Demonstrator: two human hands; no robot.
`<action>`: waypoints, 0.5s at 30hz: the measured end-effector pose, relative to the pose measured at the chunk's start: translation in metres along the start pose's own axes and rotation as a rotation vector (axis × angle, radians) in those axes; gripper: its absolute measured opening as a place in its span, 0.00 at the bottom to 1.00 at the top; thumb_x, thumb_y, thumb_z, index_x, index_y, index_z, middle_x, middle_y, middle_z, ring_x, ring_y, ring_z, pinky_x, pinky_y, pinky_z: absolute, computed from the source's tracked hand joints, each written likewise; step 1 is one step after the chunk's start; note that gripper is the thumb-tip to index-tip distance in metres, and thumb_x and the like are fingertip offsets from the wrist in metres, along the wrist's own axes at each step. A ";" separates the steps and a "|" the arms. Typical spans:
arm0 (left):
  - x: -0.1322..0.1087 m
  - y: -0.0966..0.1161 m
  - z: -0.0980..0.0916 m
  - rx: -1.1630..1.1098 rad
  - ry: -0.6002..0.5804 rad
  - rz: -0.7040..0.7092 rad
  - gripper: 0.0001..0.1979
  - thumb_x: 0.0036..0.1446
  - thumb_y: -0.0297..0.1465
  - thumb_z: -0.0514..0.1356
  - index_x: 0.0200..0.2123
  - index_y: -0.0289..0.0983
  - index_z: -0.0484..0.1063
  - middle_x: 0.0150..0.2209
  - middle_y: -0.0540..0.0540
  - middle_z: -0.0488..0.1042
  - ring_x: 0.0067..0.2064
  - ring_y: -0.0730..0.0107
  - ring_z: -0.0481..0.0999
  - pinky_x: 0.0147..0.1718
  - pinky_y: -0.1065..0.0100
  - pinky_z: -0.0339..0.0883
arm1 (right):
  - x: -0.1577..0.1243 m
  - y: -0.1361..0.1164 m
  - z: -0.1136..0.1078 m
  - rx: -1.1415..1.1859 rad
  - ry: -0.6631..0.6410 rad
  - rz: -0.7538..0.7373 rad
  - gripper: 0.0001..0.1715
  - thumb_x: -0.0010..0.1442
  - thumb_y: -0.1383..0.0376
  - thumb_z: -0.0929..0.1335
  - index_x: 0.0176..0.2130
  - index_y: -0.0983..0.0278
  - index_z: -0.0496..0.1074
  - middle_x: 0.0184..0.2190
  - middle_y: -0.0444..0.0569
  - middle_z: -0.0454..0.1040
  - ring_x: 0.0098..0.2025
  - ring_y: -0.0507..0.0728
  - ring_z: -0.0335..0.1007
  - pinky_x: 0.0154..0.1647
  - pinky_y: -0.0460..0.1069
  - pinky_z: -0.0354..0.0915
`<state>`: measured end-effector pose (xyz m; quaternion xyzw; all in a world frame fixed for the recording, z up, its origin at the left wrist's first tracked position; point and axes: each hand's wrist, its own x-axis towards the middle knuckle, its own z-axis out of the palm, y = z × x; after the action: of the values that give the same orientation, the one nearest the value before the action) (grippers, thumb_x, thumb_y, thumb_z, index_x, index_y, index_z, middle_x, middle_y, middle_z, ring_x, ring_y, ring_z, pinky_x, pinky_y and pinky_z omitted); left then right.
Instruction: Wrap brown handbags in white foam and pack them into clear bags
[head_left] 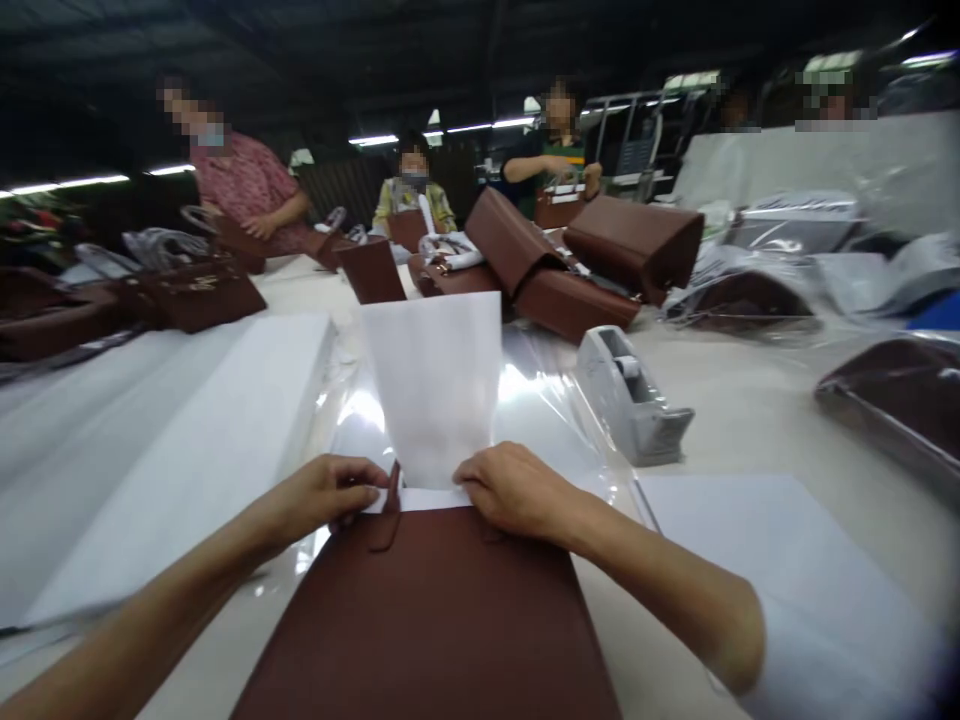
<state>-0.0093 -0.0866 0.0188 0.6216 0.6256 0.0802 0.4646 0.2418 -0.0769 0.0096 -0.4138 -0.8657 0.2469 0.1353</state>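
A brown handbag lies in front of me with its top edge facing away. A white paper sheet rises beyond that edge, and a white folded strip of paper runs along the bag's top, by the handle strap. The fingers of my left hand are closed in a pinch on the paper just left of the strap. My right hand also pinches the paper, at the right side of the bag's top; its fingertips are partly hidden.
Clear plastic lies beyond the bag. A grey tape dispenser stands to the right, near white paper. White foam sheets are stacked at left. Several brown bags are piled ahead, with co-workers behind them.
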 end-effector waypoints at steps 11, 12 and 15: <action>0.000 -0.002 0.012 0.020 -0.048 0.090 0.14 0.49 0.39 0.56 0.33 0.34 0.71 0.24 0.52 0.67 0.24 0.77 0.61 0.23 0.75 0.54 | 0.002 0.015 0.024 0.260 0.213 -0.002 0.09 0.54 0.67 0.64 0.32 0.62 0.75 0.24 0.41 0.73 0.28 0.50 0.68 0.29 0.44 0.61; 0.000 -0.002 0.010 0.044 -0.050 0.080 0.14 0.50 0.39 0.56 0.34 0.34 0.71 0.24 0.52 0.67 0.24 0.76 0.62 0.23 0.75 0.54 | 0.002 0.013 0.019 0.271 0.226 -0.001 0.09 0.54 0.66 0.65 0.34 0.63 0.75 0.24 0.42 0.73 0.27 0.51 0.68 0.29 0.44 0.61; -0.003 0.002 0.003 0.184 0.044 0.082 0.17 0.51 0.41 0.56 0.40 0.36 0.71 0.28 0.50 0.70 0.25 0.75 0.64 0.23 0.74 0.57 | -0.019 0.008 -0.004 0.333 0.325 0.035 0.14 0.58 0.63 0.63 0.43 0.63 0.72 0.27 0.42 0.74 0.26 0.49 0.68 0.30 0.44 0.63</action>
<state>-0.0066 -0.0902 0.0200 0.6848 0.6144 0.0549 0.3880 0.2608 -0.0864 0.0078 -0.4352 -0.7724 0.3189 0.3351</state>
